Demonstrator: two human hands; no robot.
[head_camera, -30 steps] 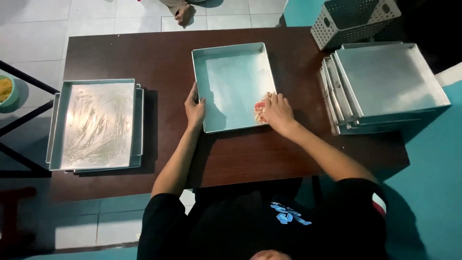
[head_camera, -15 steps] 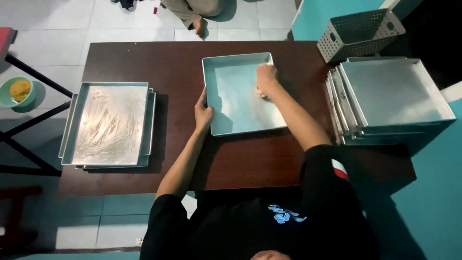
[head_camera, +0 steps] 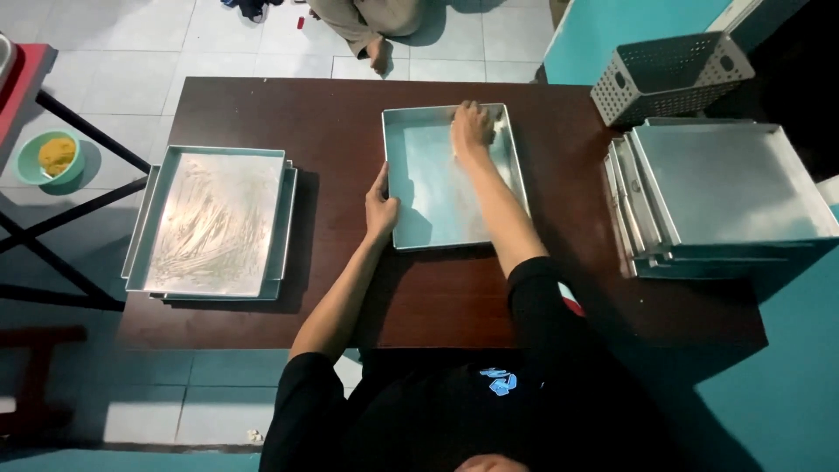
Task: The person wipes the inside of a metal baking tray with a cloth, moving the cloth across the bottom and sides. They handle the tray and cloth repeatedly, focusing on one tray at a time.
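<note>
Right hand (head_camera: 472, 127) has slid from near corner to far corner of tray (head_camera: 437, 192), palm pressed flat inside; left hand (head_camera: 381, 208) still gripping the near-left rim

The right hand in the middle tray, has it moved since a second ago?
Yes. The right hand has slid from the near right corner of the middle tray to its far edge, away from the person.

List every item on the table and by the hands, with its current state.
Middle tray: flat on table, right hand pressed inside at far edge.
Left hand: holding tray's left rim.
Left trays: stacked, top one smeared.
Right trays: stacked, unsmeared.
Basket: tilted, looks empty.
Green bowl: holds yellow stuff.
</note>
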